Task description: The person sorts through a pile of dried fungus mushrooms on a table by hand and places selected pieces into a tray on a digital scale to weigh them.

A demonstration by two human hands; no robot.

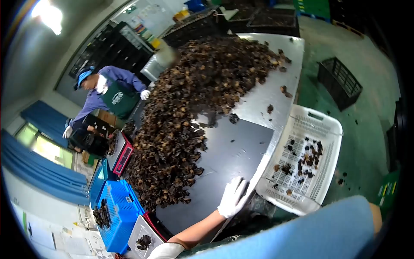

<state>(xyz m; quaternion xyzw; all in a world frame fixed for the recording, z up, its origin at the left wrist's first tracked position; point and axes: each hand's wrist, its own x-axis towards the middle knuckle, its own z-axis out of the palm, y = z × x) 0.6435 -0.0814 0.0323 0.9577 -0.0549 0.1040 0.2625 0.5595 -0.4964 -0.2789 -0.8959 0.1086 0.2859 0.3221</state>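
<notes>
My left hand [233, 197], in a white glove, lies over the near edge of the metal table [241, 142]. Its fingers are stretched out and I see nothing held in them. Ahead of it a large heap of dark brown, dried mushroom-like pieces [185, 112] covers much of the tabletop. A white perforated crate [332, 142] stands just right of the hand, with a few scattered dark pieces on its bottom. Left of my forearm, a scale's plate [140, 237] carries a small clump of pieces. My right hand is out of view.
Across the heap stands a co-worker [114, 93] in a green apron and white gloves, beside a red-framed scale [124, 159]. A blue crate [116, 216] with dark pieces sits at the left. On the green floor is a black crate [340, 82]. Blue cloth [302, 233] blocks the lower right.
</notes>
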